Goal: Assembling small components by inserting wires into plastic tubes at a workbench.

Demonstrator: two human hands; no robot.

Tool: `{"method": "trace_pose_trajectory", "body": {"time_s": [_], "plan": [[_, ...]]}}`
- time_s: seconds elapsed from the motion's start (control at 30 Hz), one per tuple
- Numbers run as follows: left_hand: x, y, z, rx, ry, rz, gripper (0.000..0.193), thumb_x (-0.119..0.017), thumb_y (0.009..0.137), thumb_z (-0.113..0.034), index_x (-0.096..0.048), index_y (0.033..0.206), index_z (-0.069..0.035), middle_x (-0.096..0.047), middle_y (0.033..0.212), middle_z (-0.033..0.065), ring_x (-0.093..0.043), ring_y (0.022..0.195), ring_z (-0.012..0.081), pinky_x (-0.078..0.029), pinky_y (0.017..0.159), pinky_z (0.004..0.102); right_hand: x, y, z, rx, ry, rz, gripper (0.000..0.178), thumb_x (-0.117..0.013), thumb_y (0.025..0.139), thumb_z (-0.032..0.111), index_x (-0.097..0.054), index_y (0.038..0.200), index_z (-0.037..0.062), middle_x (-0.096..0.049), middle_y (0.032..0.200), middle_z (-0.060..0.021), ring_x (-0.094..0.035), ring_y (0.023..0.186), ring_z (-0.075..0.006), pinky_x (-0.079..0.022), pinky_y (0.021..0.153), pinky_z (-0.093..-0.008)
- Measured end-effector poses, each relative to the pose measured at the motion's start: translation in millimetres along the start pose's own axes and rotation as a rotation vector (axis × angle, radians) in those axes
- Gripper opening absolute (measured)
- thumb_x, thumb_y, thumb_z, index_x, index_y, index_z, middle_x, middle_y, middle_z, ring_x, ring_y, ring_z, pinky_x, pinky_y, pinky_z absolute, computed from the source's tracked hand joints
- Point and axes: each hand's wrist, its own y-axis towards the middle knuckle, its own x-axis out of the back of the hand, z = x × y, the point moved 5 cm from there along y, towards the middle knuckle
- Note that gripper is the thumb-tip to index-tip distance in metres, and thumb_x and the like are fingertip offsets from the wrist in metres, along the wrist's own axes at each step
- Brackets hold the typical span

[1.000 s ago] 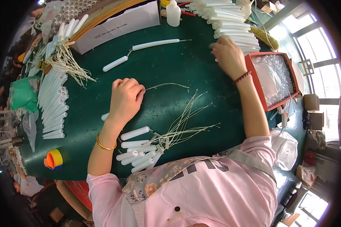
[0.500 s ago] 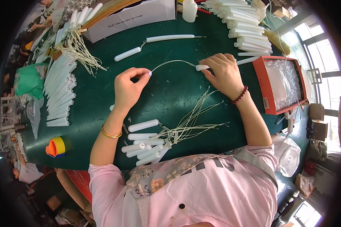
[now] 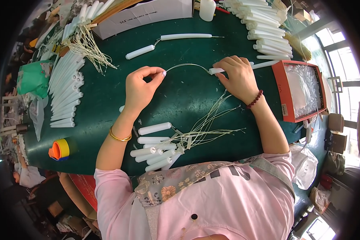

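Over the middle of the green table, my left hand (image 3: pixel 141 87) pinches one end of a thin pale wire (image 3: pixel 188 64) between thumb and fingertips. The wire arches across to a slim white tube (image 3: pixel 216 71), which my right hand (image 3: pixel 240 79) grips near its end. My right fingers hide part of that tube. Nearer to me lies a loose bundle of white tubes (image 3: pixel 154 128) with long pale wires (image 3: pixel 212 116) fanning out to the right. Beyond my hands rest a short white tube (image 3: pixel 140 52) and a longer one (image 3: pixel 186 37), joined by a wire.
Stacks of white tubes stand at the far right (image 3: pixel 264 30) and left (image 3: pixel 66 96), with hanging wires (image 3: pixel 90 50) beside the left one. An orange-red box (image 3: pixel 284 94) holds clear plastic pieces. Tape rolls (image 3: pixel 61 149) sit at the left edge; a white bottle (image 3: pixel 207 10) stands far back.
The view has shifted slightly, so the table and objects appear a little farther right. Both hands keep their holds, and the wire's arch looks almost the same.
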Motion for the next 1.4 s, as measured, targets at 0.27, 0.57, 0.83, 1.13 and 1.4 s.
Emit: {"method": "trace_pose_trajectory", "body": {"time_s": [0.27, 0.57, 0.83, 1.13, 1.4], "plan": [[1, 0, 0, 0.035, 0.004, 0.001, 0.009, -0.079, 0.091, -0.006, -0.081, 0.096, 0.001, -0.077, 0.086, 0.0068, -0.068, 0.075, 0.012, -0.052, 0.07, 0.0259, 1, 0, 1, 0.0, 0.032, 0.01, 0.02, -0.08, 0.086, 0.013, -0.079, 0.106, 0.0122, -0.076, 0.108, -0.0018, -0.069, 0.108, -0.0233, -0.05, 0.099, -0.0403], [2, 0, 1, 0.059, -0.013, 0.002, 0.009, -0.079, 0.091, -0.006, -0.081, 0.097, 0.001, -0.077, 0.087, 0.007, -0.069, 0.076, 0.0119, -0.052, 0.07, 0.0254, 1, -1, -3, -0.018, 0.062, 0.026, 0.019, -0.081, 0.086, 0.012, -0.079, 0.105, 0.0115, -0.076, 0.108, -0.0023, -0.069, 0.107, -0.0238, -0.05, 0.097, -0.0403], [0, 0, 2, 0.028, -0.022, -0.001, 0.01, -0.08, 0.091, -0.006, -0.081, 0.097, 0.001, -0.077, 0.087, 0.007, -0.068, 0.076, 0.0118, -0.052, 0.068, 0.025, 0, 1, -2, -0.021, 0.079, 0.049, 0.02, -0.081, 0.086, 0.013, -0.079, 0.106, 0.0111, -0.076, 0.106, -0.0028, -0.069, 0.106, -0.0249, -0.051, 0.097, -0.0406], [-8, -8, -14, -0.331, 0.525, 0.101, 0.003, -0.076, 0.087, -0.005, -0.078, 0.085, -0.007, -0.071, 0.08, 0.0035, -0.068, 0.078, 0.0215, -0.045, 0.102, 0.0417, 6, 7, -2, -0.059, 0.183, -0.019, 0.021, -0.08, 0.088, 0.011, -0.079, 0.109, 0.0107, -0.075, 0.105, -0.0043, -0.069, 0.105, -0.0268, -0.05, 0.097, -0.0413], [-34, -17, -18, -0.487, 0.609, 0.227, 0.001, -0.078, 0.088, -0.009, -0.079, 0.087, -0.009, -0.068, 0.084, 0.0021, -0.068, 0.086, 0.0233, -0.042, 0.109, 0.0473, -7, 5, 32, 0.223, 0.097, 0.015, 0.025, -0.08, 0.087, 0.012, -0.077, 0.112, 0.0144, -0.069, 0.107, -0.0023, -0.066, 0.107, -0.0241, -0.048, 0.102, -0.0445]]}}
